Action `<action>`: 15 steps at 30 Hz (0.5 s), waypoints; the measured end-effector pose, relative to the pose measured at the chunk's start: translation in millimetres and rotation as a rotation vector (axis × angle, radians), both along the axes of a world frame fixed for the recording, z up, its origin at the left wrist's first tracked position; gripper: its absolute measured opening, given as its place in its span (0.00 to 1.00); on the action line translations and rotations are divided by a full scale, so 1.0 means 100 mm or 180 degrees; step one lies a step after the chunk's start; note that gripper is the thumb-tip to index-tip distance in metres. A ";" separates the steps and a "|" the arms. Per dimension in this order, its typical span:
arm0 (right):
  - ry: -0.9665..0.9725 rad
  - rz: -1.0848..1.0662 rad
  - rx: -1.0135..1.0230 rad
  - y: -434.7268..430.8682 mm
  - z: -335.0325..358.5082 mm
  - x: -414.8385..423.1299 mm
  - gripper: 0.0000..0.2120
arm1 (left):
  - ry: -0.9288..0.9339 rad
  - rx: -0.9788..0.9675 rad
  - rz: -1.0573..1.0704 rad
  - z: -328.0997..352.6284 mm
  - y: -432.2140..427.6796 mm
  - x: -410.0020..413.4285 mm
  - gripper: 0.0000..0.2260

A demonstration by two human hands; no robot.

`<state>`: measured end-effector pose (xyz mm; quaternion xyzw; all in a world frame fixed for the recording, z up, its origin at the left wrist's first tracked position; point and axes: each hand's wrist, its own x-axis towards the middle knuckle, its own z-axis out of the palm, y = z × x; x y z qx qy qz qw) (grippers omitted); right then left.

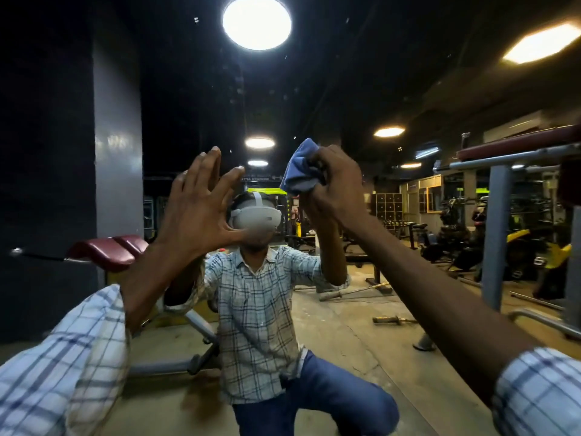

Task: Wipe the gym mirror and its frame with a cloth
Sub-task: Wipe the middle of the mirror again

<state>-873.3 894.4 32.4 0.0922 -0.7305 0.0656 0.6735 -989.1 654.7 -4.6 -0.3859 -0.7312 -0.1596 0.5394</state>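
The mirror (361, 89) fills nearly the whole view, showing a dim gym with round ceiling lights (257, 23), weight machines (503, 221) on the right and a red-padded bench (110, 250) on the left. At its centre is the reflection of the crouching person in a checked shirt (254, 309) and jeans, wearing a white headset (256, 217). Both arms reach up toward the glass, with the checked sleeves (63, 357) pushed back. The left hand (198, 209) is fully open, fingers straight and spread, palm toward the mirror and seemingly resting on it, holding nothing. The right hand (336, 184) has its fingers curled tightly round the blue cloth (301, 169). The cloth is bunched up at the glass, just right of the left hand and above the reflected headset.
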 end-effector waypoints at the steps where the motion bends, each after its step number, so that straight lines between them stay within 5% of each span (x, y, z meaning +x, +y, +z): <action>1: -0.0038 0.0054 0.0068 -0.03 -0.02 -0.02 0.10 | 0.0008 0.0006 -0.0019 0.00 0.00 0.00 0.52; 15: -0.0001 0.0093 0.0065 -0.04 -0.04 -0.01 0.15 | -0.0235 0.0065 -0.0125 0.01 0.03 0.05 0.51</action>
